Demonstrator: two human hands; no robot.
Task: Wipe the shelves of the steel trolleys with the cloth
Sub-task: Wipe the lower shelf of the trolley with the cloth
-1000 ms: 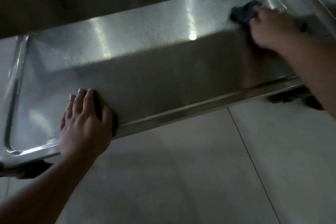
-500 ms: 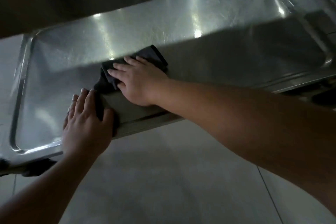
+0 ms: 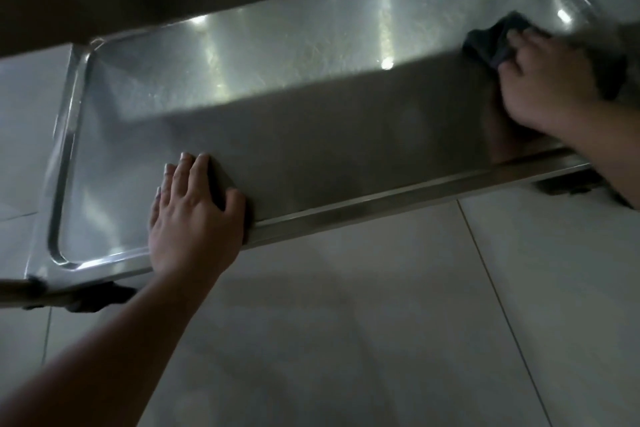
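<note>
**Lower shelf, wiping in progress**

The right hand [image 3: 550, 80] presses a dark cloth [image 3: 491, 43] onto the shelf [image 3: 311, 135] at upper right, fingers curled over it. The left hand [image 3: 194, 215] lies flat, holding nothing, on the near rim. Other shelves presumably remain; progress cannot be judged.
</note>
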